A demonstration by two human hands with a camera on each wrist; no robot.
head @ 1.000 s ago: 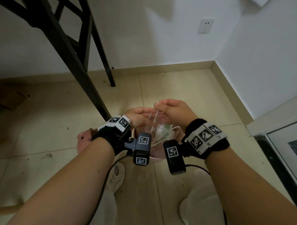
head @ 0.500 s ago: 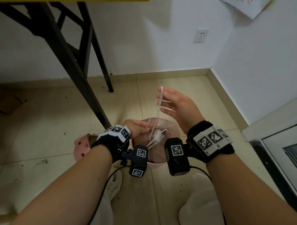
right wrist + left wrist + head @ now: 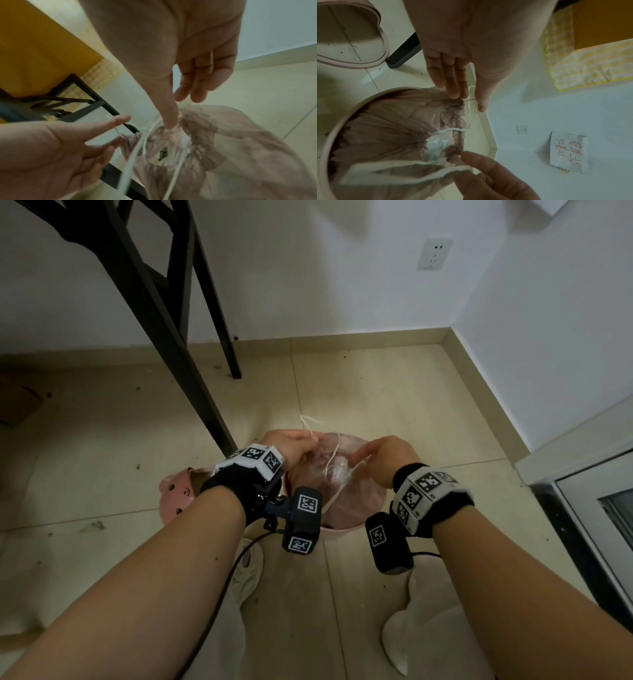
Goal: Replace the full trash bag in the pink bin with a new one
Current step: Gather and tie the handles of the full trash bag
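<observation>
Hands (image 3: 387, 455) hide bag (image 3: 346, 491) mouth; contents unclear.

A black table leg (image 3: 161, 313) stands near a wall socket (image 3: 434, 253) and handwritten note (image 3: 569, 152).

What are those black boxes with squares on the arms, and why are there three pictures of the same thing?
Those boxes are little cameras strapped to a person's wrists, and the checkered squares are markers on the wristbands. One picture comes from a camera on the person's head, looking down. The other two come from the wrist cameras, looking along each hand. On the tiled floor stands a pink bin with a full trash bag inside, its top gathered together. The left hand pinches a white drawstring, and the right hand pinches another part of it, pulling apart to close the bag. Beside the bin lies its pink lid with a small face on it.
</observation>
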